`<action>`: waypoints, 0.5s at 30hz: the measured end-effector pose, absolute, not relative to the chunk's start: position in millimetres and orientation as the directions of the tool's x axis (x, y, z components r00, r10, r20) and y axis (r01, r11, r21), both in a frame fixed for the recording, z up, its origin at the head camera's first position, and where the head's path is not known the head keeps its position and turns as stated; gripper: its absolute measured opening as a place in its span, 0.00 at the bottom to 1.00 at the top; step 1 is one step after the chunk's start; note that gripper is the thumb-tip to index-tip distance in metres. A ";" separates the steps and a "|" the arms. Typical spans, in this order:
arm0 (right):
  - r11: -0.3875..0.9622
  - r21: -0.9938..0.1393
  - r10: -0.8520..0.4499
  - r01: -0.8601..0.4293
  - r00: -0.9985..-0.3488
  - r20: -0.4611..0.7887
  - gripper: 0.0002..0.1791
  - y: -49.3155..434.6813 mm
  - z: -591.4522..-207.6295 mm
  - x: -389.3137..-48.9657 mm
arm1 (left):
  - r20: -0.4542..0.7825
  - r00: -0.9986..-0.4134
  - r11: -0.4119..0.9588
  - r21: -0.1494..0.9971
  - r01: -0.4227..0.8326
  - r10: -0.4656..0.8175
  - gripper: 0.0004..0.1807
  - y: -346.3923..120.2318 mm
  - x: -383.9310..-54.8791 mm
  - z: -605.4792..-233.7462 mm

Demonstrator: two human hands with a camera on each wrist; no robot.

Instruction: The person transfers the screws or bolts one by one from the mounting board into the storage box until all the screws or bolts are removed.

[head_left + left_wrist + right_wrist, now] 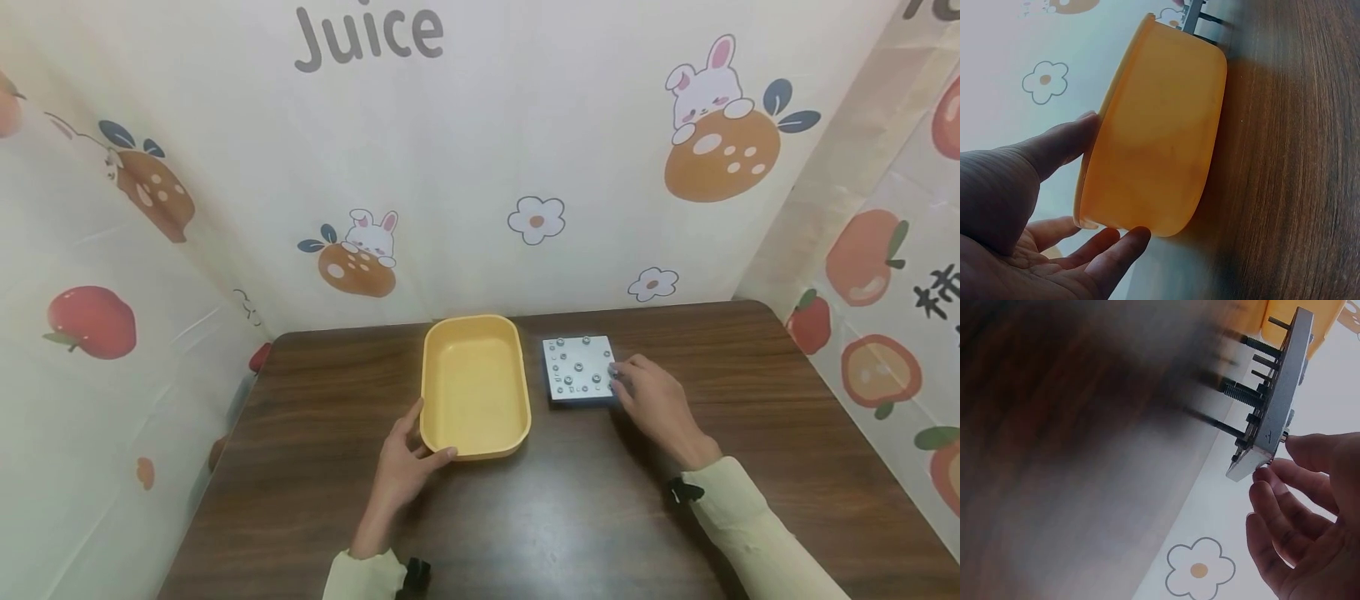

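Observation:
A yellow plastic tray (474, 392) with rounded corners sits on the dark wood table. My left hand (401, 467) grips its near left corner, thumb at the near rim and fingers along the left side. In the left wrist view the tray's outer wall (1154, 125) shows between thumb and fingertips. Right of the tray is a square silver metal plate (579, 367) set with bolts. Threaded shanks (1241, 392) stick out beneath it in the right wrist view. My right hand (660, 406) pinches a small bolt (1284, 435) at the plate's right edge; the fingertips partly hide it.
The brown table (330, 400) ends at a pale curtain (465, 167) printed with fruit, rabbits and flowers, at the back and both sides. Black straps (684, 490) sit at both wrists over light sleeves.

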State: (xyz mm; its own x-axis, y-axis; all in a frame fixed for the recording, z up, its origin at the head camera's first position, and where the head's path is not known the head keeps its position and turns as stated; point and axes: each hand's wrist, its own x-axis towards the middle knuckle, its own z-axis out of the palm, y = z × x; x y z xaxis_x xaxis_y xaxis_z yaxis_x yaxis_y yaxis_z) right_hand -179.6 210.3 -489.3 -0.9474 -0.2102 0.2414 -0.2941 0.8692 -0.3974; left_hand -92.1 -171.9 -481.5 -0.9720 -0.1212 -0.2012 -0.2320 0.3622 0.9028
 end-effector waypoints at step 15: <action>0.865 -0.394 -0.238 -0.311 -0.945 0.224 0.07 210.1 -484.7 -188.0 | -0.187 -0.975 0.352 0.910 -0.219 -0.122 0.56 -170.9 -90.2 -482.2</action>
